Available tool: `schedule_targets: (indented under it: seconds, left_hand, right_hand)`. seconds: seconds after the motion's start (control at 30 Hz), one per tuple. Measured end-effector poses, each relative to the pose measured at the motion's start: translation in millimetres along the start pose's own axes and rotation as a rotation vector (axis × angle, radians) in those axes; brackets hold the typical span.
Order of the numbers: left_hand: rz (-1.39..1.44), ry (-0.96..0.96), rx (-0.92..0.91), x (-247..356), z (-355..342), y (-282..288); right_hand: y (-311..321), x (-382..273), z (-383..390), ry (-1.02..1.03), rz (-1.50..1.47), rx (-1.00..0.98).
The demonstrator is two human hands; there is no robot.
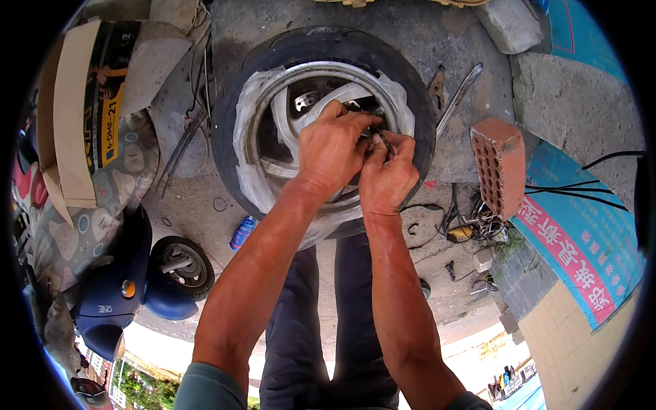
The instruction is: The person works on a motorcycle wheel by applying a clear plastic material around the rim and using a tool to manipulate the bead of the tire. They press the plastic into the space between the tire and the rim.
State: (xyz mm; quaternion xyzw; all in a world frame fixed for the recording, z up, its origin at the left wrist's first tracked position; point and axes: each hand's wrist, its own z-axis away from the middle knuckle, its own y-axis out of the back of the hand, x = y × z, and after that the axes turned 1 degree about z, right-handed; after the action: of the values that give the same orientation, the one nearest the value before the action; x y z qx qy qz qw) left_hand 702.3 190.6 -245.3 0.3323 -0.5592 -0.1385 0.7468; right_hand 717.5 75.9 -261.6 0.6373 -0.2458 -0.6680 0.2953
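A tyre (236, 116) on a silver spoked rim (290, 113) lies flat in the middle, with thin white plastic film (400, 99) around the rim. My left hand (326, 150) is over the spokes, fingers curled at the right of the hub; what its fingertips grip is hidden. My right hand (389, 171) is closed just beside it, thumb and fingers pinching a small, thin dark piece (384, 139). The two hands nearly touch inside the rim.
A red brick (497, 169), concrete block (502, 24), metal bar (459, 99) and tangled cables (461, 219) lie rightward. Cardboard (72, 109), long rods (184, 147), a blue scooter (113, 301) and small wheel (184, 266) are leftward. A blue bottle (242, 232) lies below the tyre.
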Motion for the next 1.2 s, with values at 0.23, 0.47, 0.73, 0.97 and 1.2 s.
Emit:
schedule_targets:
  seconds: [0.23,0.47,0.73,0.97,1.2]
  left_hand:
    - [0.001,-0.031,0.021,-2.0,0.3,-0.9]
    - [-0.016,0.001,0.011,2.2,-0.5,2.2]
    - [0.004,-0.011,0.023,-0.8,-0.4,0.2]
    - [0.023,-0.013,0.024,-2.0,0.6,-2.8]
    - [0.012,-0.022,0.026,-2.7,2.6,-1.1]
  right_hand:
    - [-0.2,-0.8,-0.4,0.011,0.015,0.005]
    - [0.0,-1.8,-0.6,0.010,0.023,0.007]
    - [-1.3,-1.3,-1.2,0.021,0.001,0.016]
    - [-0.9,-0.7,-1.0,0.001,0.002,0.015]
    - [-1.4,-3.0,1.3,0.000,0.003,0.023]
